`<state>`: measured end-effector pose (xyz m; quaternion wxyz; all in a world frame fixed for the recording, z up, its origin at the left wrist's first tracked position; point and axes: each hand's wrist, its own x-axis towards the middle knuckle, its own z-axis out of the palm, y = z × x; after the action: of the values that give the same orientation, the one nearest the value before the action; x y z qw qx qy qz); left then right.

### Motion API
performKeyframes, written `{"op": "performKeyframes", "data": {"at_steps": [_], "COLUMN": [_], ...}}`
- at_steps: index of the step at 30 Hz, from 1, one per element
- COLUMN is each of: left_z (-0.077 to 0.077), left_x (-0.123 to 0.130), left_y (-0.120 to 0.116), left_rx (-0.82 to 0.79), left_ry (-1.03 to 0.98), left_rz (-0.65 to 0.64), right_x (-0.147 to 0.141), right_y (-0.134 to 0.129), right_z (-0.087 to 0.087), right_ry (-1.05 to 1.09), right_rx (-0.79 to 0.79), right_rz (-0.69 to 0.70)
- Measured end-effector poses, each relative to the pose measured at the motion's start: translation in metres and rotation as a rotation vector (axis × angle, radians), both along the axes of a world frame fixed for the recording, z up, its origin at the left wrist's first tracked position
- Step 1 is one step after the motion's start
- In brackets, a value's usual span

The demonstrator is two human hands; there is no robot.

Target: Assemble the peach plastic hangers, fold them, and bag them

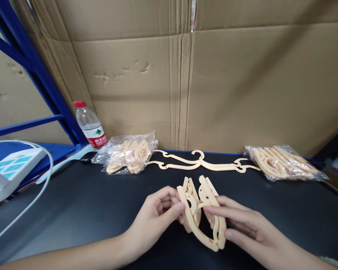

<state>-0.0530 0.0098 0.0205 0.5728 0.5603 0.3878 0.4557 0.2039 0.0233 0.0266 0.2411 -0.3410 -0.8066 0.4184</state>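
Between my two hands is a cream-coloured folding hanger (198,228), its jointed arms folded in close together and held just over the black table. My left hand (160,213) pinches its left side between thumb and fingers. On its right side, my right hand (248,225) grips with the thumb near the lower end and fingers along the arm; some fingertips are hidden behind it. Beyond them, unfolded hangers (183,165) of the same colour lie spread flat, a curved hook (198,153) at their middle.
A clear bag of folded hangers (129,155) lies at the back left, another bag (284,163) at the back right. A red-capped water bottle (91,127) stands by the blue frame (45,86). A white cable (25,210) loops at left. Cardboard (259,82) walls the back.
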Motion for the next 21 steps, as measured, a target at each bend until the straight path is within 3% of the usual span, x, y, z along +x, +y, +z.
{"op": "performKeyframes", "data": {"at_steps": [8, 16, 21], "left_z": [0.002, 0.002, 0.001], "left_x": [0.004, 0.009, 0.009], "left_y": [-0.002, -0.006, -0.007], "left_rx": [-0.018, -0.014, -0.030], "left_ry": [-0.033, -0.013, 0.043], "left_rz": [-0.024, -0.054, 0.004], "right_x": [0.002, -0.006, -0.006], "right_y": [-0.004, -0.012, -0.013], "right_z": [-0.007, 0.011, 0.009], "right_ry": [-0.105, -0.029, -0.015], "right_rx": [-0.101, -0.183, -0.229], "right_rz": [-0.011, 0.105, 0.164]}}
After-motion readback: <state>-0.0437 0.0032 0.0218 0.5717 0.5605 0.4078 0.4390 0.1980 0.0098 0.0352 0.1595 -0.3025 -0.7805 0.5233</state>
